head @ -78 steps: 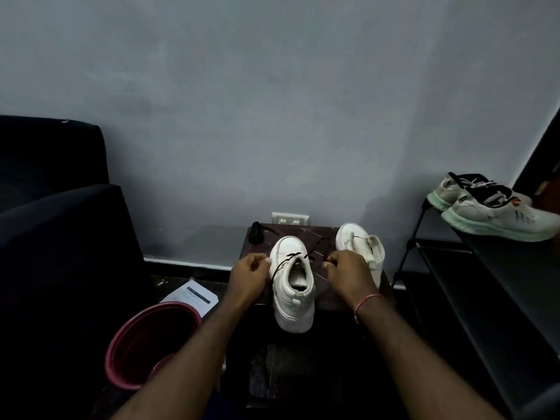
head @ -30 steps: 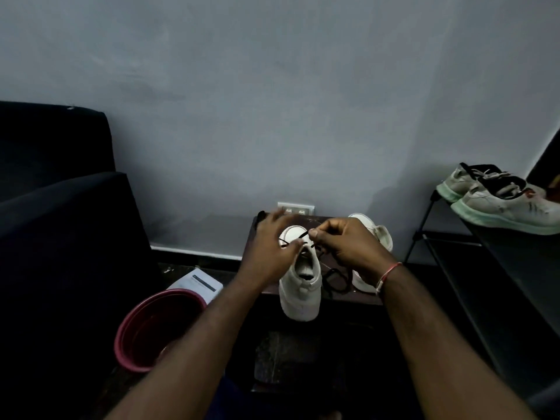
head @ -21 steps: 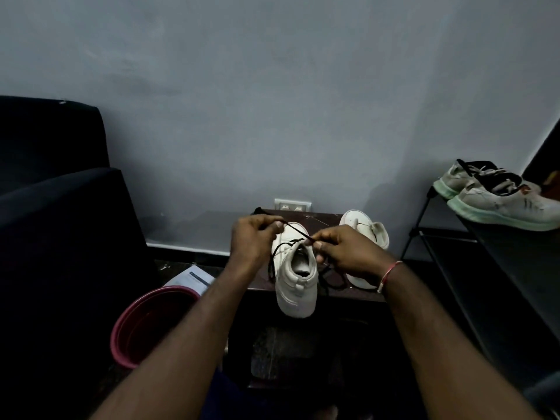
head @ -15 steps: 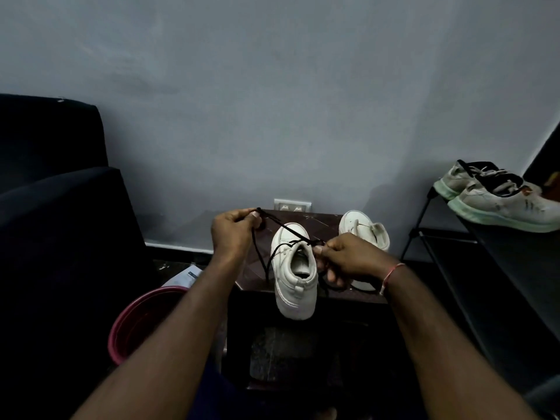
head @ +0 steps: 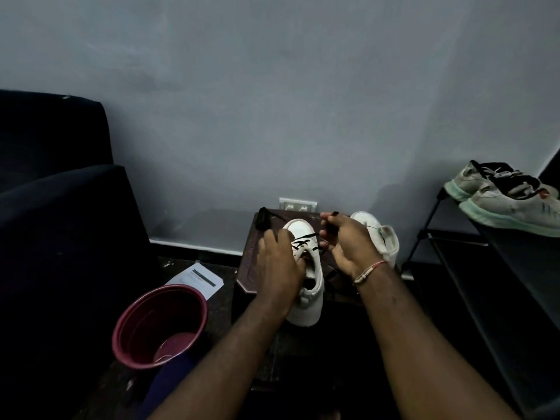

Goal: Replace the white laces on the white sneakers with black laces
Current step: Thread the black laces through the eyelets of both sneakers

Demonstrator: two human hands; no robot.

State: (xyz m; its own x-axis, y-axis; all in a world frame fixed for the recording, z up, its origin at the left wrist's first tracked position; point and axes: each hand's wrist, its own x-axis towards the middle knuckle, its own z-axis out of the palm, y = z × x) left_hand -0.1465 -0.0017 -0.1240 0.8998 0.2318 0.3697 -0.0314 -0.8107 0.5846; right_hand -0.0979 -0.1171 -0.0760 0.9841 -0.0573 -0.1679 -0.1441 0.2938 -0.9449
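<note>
Here, two white sneakers stand on the small dark bench (head: 251, 262), toes toward the wall. The near sneaker (head: 307, 286) sits at the middle of the bench, its heel hanging over the bench's 6 o'clock edge. The far sneaker (head: 378, 237) stands at 2 o'clock from it, close to the bench's 3 o'clock edge.

One black lace (head: 304, 242) crosses the near sneaker's eyelets in a few rows. The left hand (head: 278, 265) is curled around that sneaker's 9 o'clock side, fingers closed on its upper by the eyelets. The right hand (head: 348, 241) is raised between the two sneakers, thumb and fingers pinched shut on a black lace end. A second dark bundle (head: 263, 221) lies at the bench's 11 o'clock corner; whether it is another lace cannot be told.

One red bucket (head: 159, 325) stands on the floor at 8 o'clock from the bench, just beside it, with one sheet of paper (head: 198, 278) touching its far rim. A dark sofa (head: 60, 207) fills the 9 o'clock side. At 3 o'clock a black rack (head: 454, 253) carries two grey sneakers (head: 509, 201) on its top shelf, well apart from the hands. A narrow gap of floor separates bench and rack.
</note>
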